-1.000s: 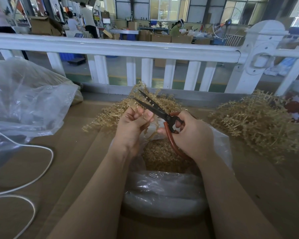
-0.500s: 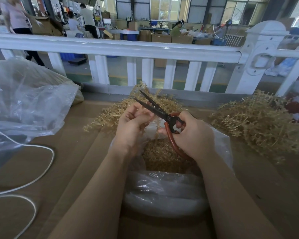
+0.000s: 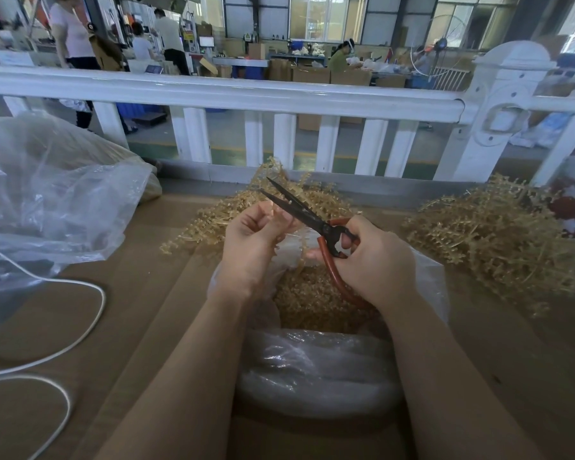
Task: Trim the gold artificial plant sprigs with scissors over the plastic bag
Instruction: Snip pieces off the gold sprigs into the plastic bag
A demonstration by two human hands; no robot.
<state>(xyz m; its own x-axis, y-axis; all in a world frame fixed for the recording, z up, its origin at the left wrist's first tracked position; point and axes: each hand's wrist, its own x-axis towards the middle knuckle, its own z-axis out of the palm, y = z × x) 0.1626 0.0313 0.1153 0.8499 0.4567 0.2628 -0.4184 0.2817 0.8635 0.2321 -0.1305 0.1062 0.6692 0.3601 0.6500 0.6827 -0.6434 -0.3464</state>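
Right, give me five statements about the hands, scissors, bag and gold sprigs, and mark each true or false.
1. The right hand grips the red handles of the scissors. True.
2. The scissor blades are closed tight. False: they stand apart, tips pointing up and away towards the white railing.
3. The left hand rests flat on the table. False: it is raised, fingers curled on a sprig beside the blades.
4. The plastic bag below the hands holds gold trimmings. True.
5. The only gold pile lies left of the hands. False: one pile lies to the right, another behind the hands.
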